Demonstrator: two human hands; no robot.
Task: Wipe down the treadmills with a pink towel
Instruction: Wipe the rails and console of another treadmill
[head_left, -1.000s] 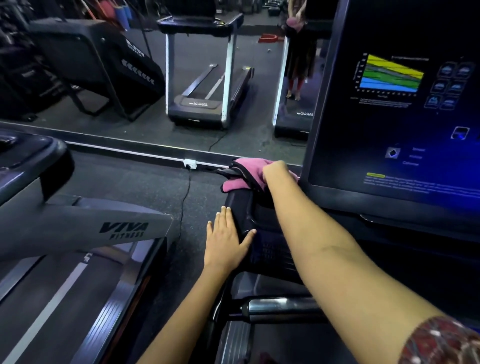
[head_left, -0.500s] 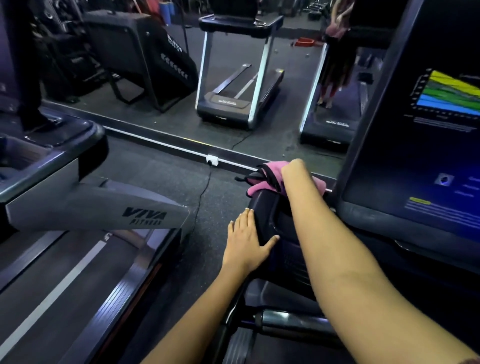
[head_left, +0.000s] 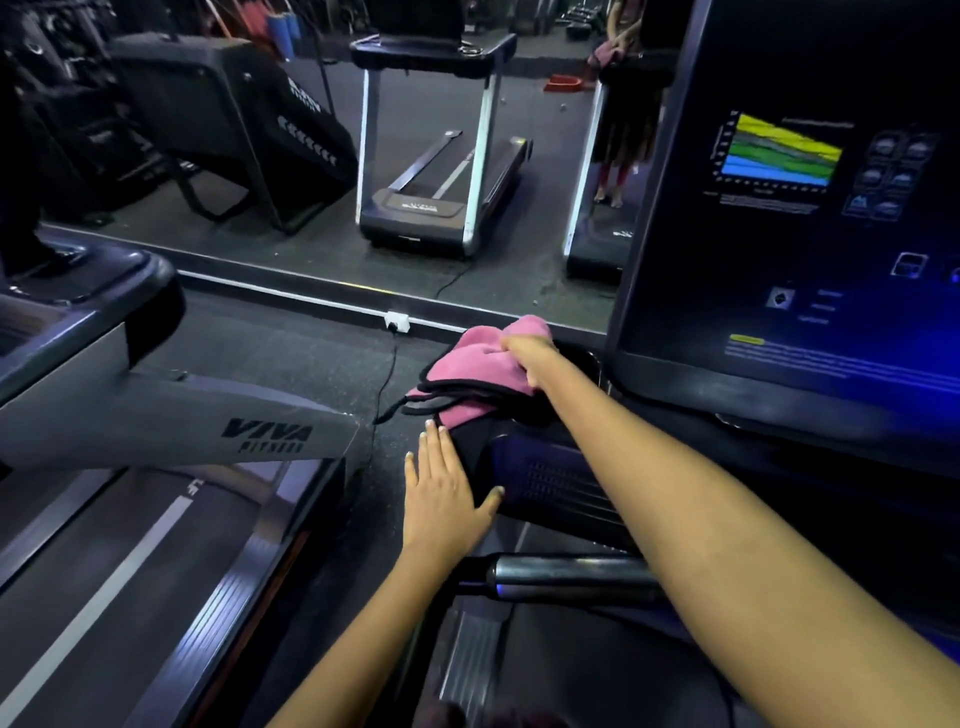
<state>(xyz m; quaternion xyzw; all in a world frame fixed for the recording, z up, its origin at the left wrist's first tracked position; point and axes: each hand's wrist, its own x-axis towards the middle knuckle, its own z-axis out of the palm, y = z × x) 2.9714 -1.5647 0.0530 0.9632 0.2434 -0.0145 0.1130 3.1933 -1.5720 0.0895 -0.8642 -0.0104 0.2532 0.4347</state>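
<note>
Neighbouring treadmill: the grey VIVA-branded treadmill (head_left: 171, 431) stood at your left.
Left hand: your left hand (head_left: 441, 493) lay flat, fingers (head_left: 434, 441) straight, on the black treadmill console (head_left: 545, 478) edge.
Towel: the pink black-edged towel (head_left: 467, 369) sat bunched on the console's far corner.
Right hand: your right hand (head_left: 530, 358) gripped the towel.
Screen: the lit display (head_left: 805, 208) stood at right.

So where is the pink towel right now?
The pink towel lies mid-frame on the treadmill console's left end, gripped by the right hand, just beyond the left hand.
</note>
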